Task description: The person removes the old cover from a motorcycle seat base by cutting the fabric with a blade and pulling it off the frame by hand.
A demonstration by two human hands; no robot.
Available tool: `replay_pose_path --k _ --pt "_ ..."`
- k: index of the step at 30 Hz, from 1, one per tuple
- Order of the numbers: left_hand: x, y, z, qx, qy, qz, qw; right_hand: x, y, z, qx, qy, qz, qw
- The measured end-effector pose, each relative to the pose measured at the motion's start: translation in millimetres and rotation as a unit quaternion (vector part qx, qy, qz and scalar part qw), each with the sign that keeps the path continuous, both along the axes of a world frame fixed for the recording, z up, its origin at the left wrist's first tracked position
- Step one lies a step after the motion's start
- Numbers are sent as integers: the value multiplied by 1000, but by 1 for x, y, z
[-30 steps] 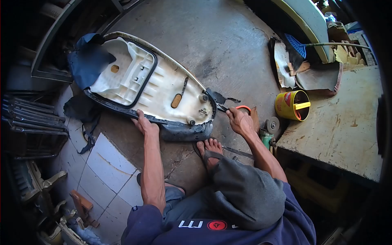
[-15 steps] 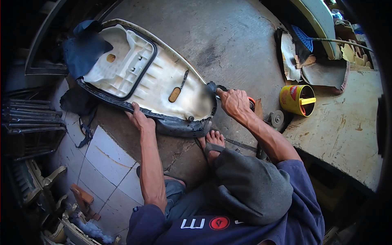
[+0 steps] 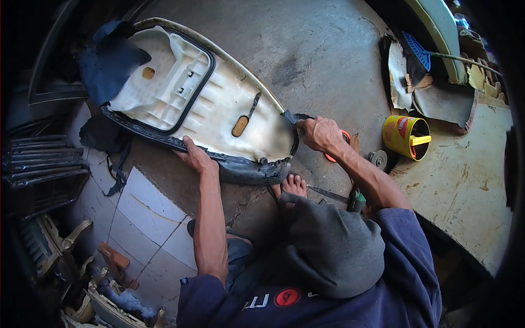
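Note:
An upside-down motorcycle seat lies on the floor, its white plastic base facing up and a black cover wrapped around its edges. My left hand is closed on the near edge, thumb on top and fingers hidden below. At the narrow right end, my right hand is closed on the dark edge of the cover; whether it also holds a tool is hidden. A blue cloth drapes over the wide left end. Orange-handled scissors, partly hidden, lie just beyond my right hand.
A yellow tub stands by a worn board at right. An angle grinder lies under my right forearm. A blue plastic rake-like head and cut sheet pieces are behind. Metal frames stand at left.
The right hand and the cover edge shift slightly relative to the seat's narrow end. The left hand stays on the near edge. The whole view has shifted a little.

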State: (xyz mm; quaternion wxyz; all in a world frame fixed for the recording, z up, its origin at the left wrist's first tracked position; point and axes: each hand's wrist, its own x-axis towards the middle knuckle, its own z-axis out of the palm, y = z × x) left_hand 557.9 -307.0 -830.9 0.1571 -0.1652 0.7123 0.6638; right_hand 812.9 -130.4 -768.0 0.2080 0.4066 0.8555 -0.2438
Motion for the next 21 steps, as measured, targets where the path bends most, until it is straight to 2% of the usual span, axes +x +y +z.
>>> replay_pose_path --k 1,3,5,7,8,10,11,12,15,16,17,19,20,21 --pt "1 0 8 32 -24 -9 999 4 -2 0 -8 18 -4 1000" --pt "-1 -7 4 12 -42 -2 999 12 5 3 -29 25 -2 999" --pt "-3 -14 -2 83 -18 -44 995 17 -1 11 -58 26 -4 998" --pt "1 -8 7 63 -23 -25 997 14 -11 31 30 -33 29 999" --pt "2 -3 14 63 -27 -15 998 19 -16 25 46 4 40 998" --pt "3 -2 19 64 -28 -3 998 21 -28 12 76 -6 53 996" --pt "2 -3 17 70 -13 -24 997 19 -30 8 106 -15 63 992" --pt "1 -4 18 71 0 -46 996 12 -32 15 88 -30 52 994" --pt "5 -2 9 47 21 -40 998 5 -43 1 87 -53 37 994" --pt "4 -2 0 -48 27 -30 998 11 -42 -1 68 -35 -1 997" --pt "5 -8 -3 -48 25 -29 998 23 -42 -12 68 -37 -1 997" --pt "4 1 0 -20 2 -8 1000 52 -29 -51 -32 185 -111 976" --pt "5 4 8 -21 -13 -6 1000 59 -23 -64 -82 203 -117 969" --pt "3 2 7 -19 -9 -5 1000 53 -22 -49 -81 207 -115 968"
